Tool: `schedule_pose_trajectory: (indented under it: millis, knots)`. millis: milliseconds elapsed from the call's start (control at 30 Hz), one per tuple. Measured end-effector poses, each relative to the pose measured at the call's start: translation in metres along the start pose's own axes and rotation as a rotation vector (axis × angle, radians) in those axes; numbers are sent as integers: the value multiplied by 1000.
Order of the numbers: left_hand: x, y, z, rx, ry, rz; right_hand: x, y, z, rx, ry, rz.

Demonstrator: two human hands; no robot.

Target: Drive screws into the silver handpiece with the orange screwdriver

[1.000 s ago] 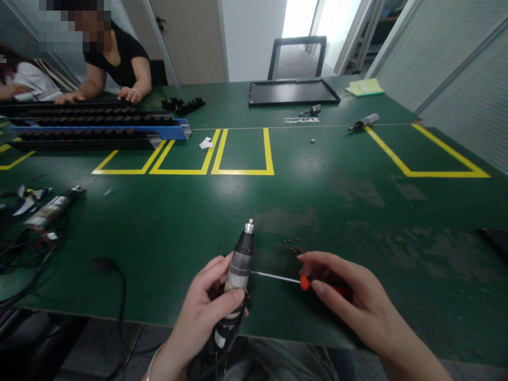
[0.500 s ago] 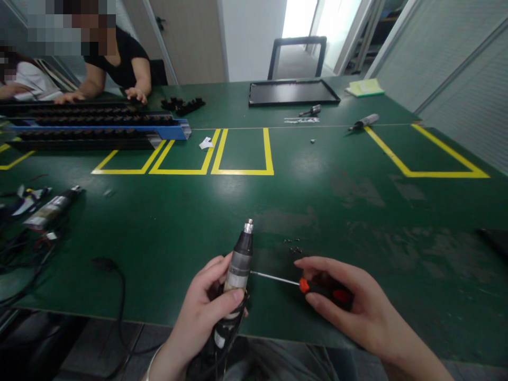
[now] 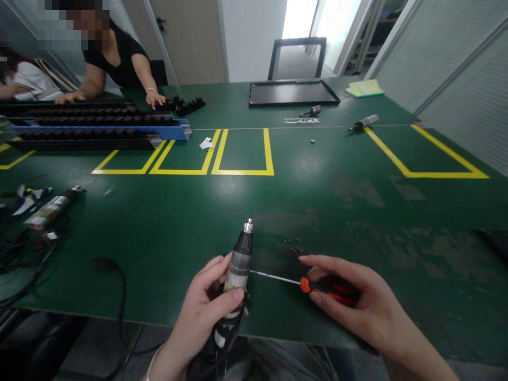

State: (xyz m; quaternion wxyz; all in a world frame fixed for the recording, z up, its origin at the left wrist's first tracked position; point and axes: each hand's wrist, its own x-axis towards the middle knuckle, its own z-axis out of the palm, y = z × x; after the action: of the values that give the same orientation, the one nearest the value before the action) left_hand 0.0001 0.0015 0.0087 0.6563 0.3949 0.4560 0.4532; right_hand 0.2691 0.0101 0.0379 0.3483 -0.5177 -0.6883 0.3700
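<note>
My left hand is wrapped round an electric screwdriver with a black nose and silver body, held tilted with its metal tip up. A hand screwdriver with a red and black handle lies in my right hand, thumb and fingers round the handle. Its thin shaft points left, and the tip touches the side of the electric screwdriver's body at a collar. Just beyond my right hand, several small screws lie loose on the green table.
Another electric screwdriver and tangled cables lie at left. Blue and black rails stand before a co-worker. A black tray, more tools and a yellow-green pad sit at the far side.
The red and black handle has turned in my right hand, which has shifted slightly right. My left hand stays put. The co-worker's hand has moved right toward the black parts.
</note>
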Motion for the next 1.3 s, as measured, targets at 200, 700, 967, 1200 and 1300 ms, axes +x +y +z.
schedule_pose_trajectory:
  millis: [200,700,967,1200,1300]
  knots:
    - [-1,0,-1,9,-6,-10,-2,6,-2,77,-20,3]
    - [1,-1,0,2,0,-11,-1,7,-1,118,83,78]
    - [0,-1,-1,6,5,-6,0,6,0,135,10,106]
    - [0,-1,-1,7,9,-6,-1,9,1,60,8,134]
    - [0,-2,-1,10,11,1,-2,8,0,40,65,104]
